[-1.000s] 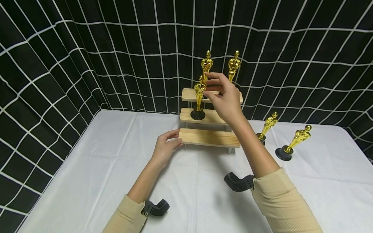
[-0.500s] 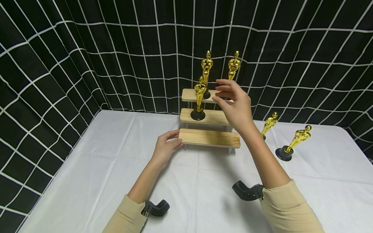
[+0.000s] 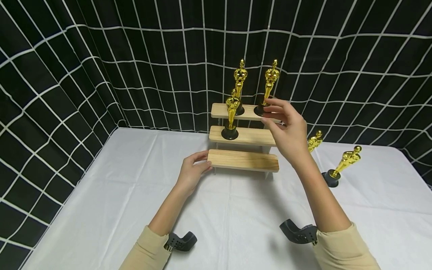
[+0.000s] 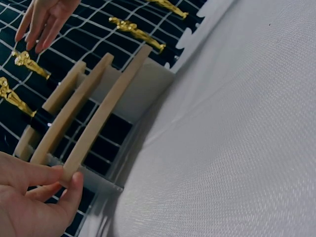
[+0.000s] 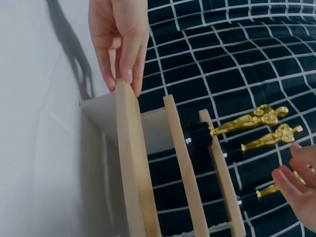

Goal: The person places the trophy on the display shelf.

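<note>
Left hand [image 3: 190, 173]: at 9 o'clock of the three-step wooden stand [image 3: 243, 160], thumb and fingers pinched on the left end of the lowest step; same grip confirmed in the left wrist view [image 4: 29, 197].

Right hand [image 3: 287, 129]: raised in the air at 3 o'clock of the stand's upper steps, fingers loosely spread and slightly bent, nothing held. Fingertips [image 3: 270, 111] just beside the black base of the top-right statuette [image 3: 270, 84]; contact not determinable.

Stand: on the white tablecloth [image 3: 118, 187], toward 12 o'clock of the table, backed by the black curtain with white grid [image 3: 101, 56].

Top step: two gold statuettes, upright on black bases. Top-left statuette [image 3: 239, 85] at 11 o'clock of the step, top-right statuette at 1 o'clock.

Middle step: one gold statuette [image 3: 231, 118], upright, near the left end, well apart from the right hand.

Lowest step: bare wood.

On the cloth at 3 o'clock of the stand: one gold statuette [image 3: 314, 140], partly hidden behind the right forearm; a second gold statuette [image 3: 344, 163] further toward 3 o'clock, in full view on its black base.

Sleeves: beige, both arms. Black wrist mount [image 3: 180, 240] at the left cuff, another wrist mount [image 3: 297, 232] at the right cuff.
</note>
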